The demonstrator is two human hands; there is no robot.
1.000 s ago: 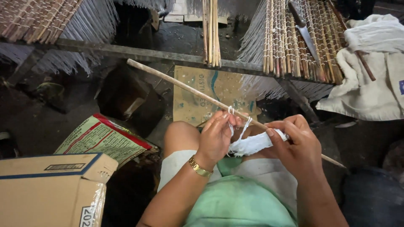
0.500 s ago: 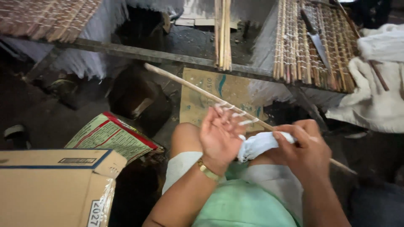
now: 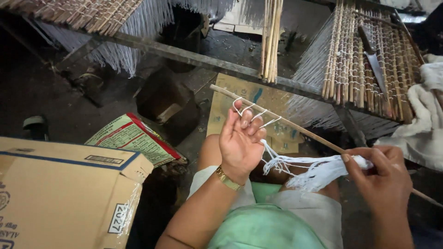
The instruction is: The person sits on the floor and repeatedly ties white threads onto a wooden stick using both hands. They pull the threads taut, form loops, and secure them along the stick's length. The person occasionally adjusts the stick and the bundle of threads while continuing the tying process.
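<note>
Centre of frame: left hand (image 3: 240, 143) raised, fingers spread, thin white cotton strings (image 3: 251, 113) looped over the fingertips. Right hand (image 3: 385, 177), lower right, pinches closed on the loose white thread bundle (image 3: 314, 170) and the long pale wooden stick (image 3: 277, 117) together. Thread looks light, limp and tangle-prone, best held at the gathered end; stick stiff, slender.

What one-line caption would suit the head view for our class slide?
Left hand spreads white threads looped over its fingers while right hand grips the thread bundle against a thin stick.
</note>
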